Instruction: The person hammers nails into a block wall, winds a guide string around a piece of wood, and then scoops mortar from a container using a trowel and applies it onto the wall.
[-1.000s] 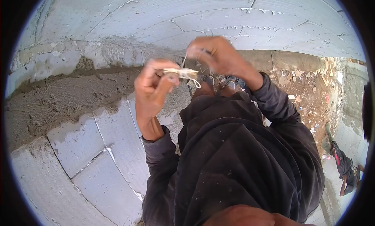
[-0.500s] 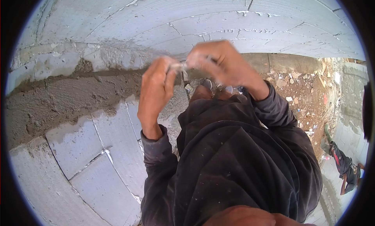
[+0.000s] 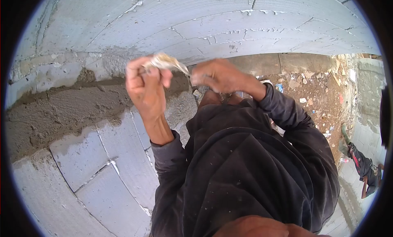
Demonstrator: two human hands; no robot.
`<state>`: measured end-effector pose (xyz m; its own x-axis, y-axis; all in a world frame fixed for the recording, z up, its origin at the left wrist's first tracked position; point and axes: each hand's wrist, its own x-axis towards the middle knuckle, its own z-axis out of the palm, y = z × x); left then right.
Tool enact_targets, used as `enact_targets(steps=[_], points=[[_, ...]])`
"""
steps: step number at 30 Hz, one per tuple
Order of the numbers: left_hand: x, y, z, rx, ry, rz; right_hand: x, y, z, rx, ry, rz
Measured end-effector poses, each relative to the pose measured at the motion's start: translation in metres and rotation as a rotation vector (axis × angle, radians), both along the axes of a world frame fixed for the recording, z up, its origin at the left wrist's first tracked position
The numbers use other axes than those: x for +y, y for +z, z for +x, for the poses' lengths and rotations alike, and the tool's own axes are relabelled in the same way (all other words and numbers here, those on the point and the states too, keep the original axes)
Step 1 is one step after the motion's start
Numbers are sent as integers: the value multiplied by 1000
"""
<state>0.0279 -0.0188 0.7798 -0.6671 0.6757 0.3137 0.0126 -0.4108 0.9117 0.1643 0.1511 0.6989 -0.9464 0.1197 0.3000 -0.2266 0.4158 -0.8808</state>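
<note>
My left hand [image 3: 146,87] is closed around a crumpled whitish piece [image 3: 166,62] with a yellowish patch, which looks like a thin plastic packet. The piece stretches to the right and narrows to a tip. My right hand [image 3: 219,75] is blurred by motion, its fingers curled together at that tip. Both hands are raised in front of my body. Behind and to the left of them runs a band of wet grey mortar [image 3: 73,106] along the wall's base.
A pale block wall [image 3: 196,24] with white joint lines rises ahead. Large grey blocks [image 3: 110,183] lie at the left. Rubble [image 3: 315,93] covers the brown ground to the right. Another person [image 3: 364,167] in dark clothes is at the far right.
My hands have moved apart, the left one shifting leftward and turning. More of the whitish piece shows between them. The other person has moved slightly.
</note>
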Motion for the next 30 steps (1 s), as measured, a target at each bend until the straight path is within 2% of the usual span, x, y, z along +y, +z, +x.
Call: enact_targets(steps=[1, 3, 4, 5, 7, 8, 9, 11, 13, 14, 15, 17, 19, 20, 22, 23, 25, 26, 27, 29, 30], points=[[5, -4, -5, -1, 1, -1, -13, 1, 6, -27, 88, 69], [9, -14, -7, 441, 502, -420, -7, 37, 11, -30, 99, 79], [4, -11, -6, 826, 529, -594, 2, 57, 13, -3, 89, 40], [0, -3, 2, 827, 508, -588, 9, 71, 15, 24, 64, 2], [-10, 26, 23, 1145, 11, -644, 24, 86, 16, 67, -30, -101], [-15, 39, 33, 915, -47, -489, 29, 90, 17, 121, -103, -197], [-19, 49, 42, 679, -114, -336, 28, 84, 17, 113, -148, -184], [-19, 58, 30, 219, -78, 8, 16, 49, 20, 267, -104, -320], [13, 60, 34, 360, 310, -121, -21, 21, 36, 163, -97, -116], [26, 48, 37, 642, 416, -377, -32, 28, 48, 114, -76, -39], [37, 30, 42, 859, 397, -443, -34, 35, 61, 58, -55, 33], [47, 15, 42, 1333, 218, -644, -18, 63, 86, 51, -195, -21], [36, 9, 43, 1353, -93, -725, -3, 62, 101, 62, -324, -77], [33, 15, 46, 1369, -144, -686, 6, 46, 103, 144, -442, -120], [27, 30, 52, 410, -589, -649, 5, 15, 110, 234, -588, -160], [38, 26, 51, 421, -625, -642, -3, -3, 111, 262, -579, -210], [61, 10, 48, 296, -493, -381, -24, -19, 112, 297, -597, -254], [75, -6, 50, 157, -469, -314, -39, -22, 115, 223, -571, -223], [94, -18, 59, 157, -517, -308, -44, -15, 123, 144, -553, -196], [117, -35, 76, 473, -259, -464, -45, 15, 139, 52, -593, -122], [123, -38, 78, 648, -396, -552, -36, 39, 154, -67, -671, -59]])
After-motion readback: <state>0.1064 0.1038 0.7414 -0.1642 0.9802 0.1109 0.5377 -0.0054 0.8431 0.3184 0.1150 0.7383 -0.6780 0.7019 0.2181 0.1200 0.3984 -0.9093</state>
